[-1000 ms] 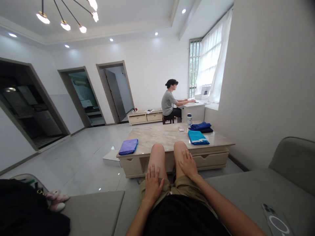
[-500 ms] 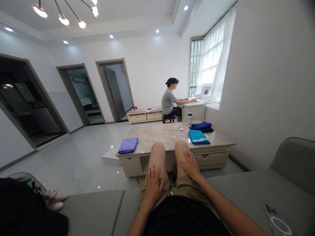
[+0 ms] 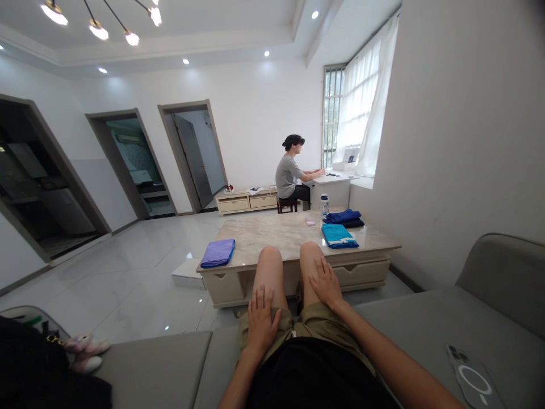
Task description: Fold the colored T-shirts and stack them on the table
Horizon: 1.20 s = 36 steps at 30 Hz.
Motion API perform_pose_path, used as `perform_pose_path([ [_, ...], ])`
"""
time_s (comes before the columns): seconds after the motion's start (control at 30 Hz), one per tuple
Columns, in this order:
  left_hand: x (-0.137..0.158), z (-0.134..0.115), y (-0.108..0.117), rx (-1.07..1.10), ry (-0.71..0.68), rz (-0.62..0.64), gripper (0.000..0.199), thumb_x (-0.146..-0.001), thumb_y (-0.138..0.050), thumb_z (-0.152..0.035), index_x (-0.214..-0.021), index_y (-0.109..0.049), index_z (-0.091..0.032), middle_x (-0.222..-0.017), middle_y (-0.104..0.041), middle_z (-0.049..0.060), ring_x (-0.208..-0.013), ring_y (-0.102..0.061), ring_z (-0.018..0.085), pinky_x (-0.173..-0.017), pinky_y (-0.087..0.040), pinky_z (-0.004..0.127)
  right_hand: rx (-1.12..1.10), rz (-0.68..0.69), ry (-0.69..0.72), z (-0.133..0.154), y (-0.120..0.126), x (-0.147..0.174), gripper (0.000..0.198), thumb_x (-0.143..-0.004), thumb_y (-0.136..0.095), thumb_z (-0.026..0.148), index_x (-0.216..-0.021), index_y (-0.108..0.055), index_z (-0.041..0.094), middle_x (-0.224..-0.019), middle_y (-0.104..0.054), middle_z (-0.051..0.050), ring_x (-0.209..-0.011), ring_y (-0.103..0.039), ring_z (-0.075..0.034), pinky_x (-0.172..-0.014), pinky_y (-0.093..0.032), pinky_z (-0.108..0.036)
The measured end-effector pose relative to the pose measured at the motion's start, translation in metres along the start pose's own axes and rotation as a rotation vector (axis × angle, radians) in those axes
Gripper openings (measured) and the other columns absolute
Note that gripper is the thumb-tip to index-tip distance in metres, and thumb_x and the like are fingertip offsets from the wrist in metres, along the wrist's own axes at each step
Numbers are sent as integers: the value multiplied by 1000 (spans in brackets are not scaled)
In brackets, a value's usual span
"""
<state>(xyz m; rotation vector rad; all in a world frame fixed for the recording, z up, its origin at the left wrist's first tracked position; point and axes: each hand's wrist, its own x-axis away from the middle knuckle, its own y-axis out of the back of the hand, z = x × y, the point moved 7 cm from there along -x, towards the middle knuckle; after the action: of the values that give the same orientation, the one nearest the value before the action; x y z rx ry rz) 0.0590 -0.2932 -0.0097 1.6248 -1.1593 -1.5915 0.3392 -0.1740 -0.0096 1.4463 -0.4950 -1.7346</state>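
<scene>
Palms are hidden, since the left grip (image 3: 260, 324) and right grip (image 3: 327, 285) lie flat on the legs (image 3: 270, 271). Below the knees, no view either. The 2 forearms (image 3: 394, 363) run off the bottom edge, and so does the phone (image 3: 472, 372). Black bundle (image 3: 38, 366) on the left gets chopped by 2 edges, can't tell if it's a bag or clothes. Some green thing (image 3: 33, 320) behind it is just a blur tbh. Hanging lamp (image 3: 99, 30) loses its top. Bottle (image 3: 324, 206) label's too tiny to read. Navy cloth (image 3: 354, 224) is mostly covered by the blue cloth (image 3: 344, 216). Dark thing (image 3: 334, 174) on the far surface (image 3: 340, 178)? Too small to tell.
</scene>
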Motion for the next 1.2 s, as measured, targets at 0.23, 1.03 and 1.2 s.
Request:
perform_pose_path([
  [0.23, 0, 1, -2, 7, 10, 14, 66, -107, -55, -31, -172, -44, -30, -185, -28, 9, -169, -28, 37, -131, -38, 56, 17, 18, 7, 1, 2, -1, 75, -102, -51, 39, -172, -41, 14, -176, -42, -20, -159, -45, -36, -128, -40, -52],
  [1.03, 1, 1, -1, 21, 8, 9, 66, -107, -53, -33, -172, -44, -28, -185, -28, 10, -170, -27, 36, -130, -37, 55, 45, 19, -2, 0, 0, 0, 72, -104, -49, 41, -170, -42, 13, -177, -40, -20, -159, -43, -35, -128, -39, -49],
  [1.2, 2, 1, -1, 13, 11, 20, 66, -107, -54, -33, -172, -44, -27, -184, -29, 10, -170, -27, 36, -131, -36, 54, 39, 20, -17, -1, 0, 1, 74, -103, -52, 40, -171, -41, 14, -177, -41, -20, -156, -46, -36, -128, -39, -49],
])
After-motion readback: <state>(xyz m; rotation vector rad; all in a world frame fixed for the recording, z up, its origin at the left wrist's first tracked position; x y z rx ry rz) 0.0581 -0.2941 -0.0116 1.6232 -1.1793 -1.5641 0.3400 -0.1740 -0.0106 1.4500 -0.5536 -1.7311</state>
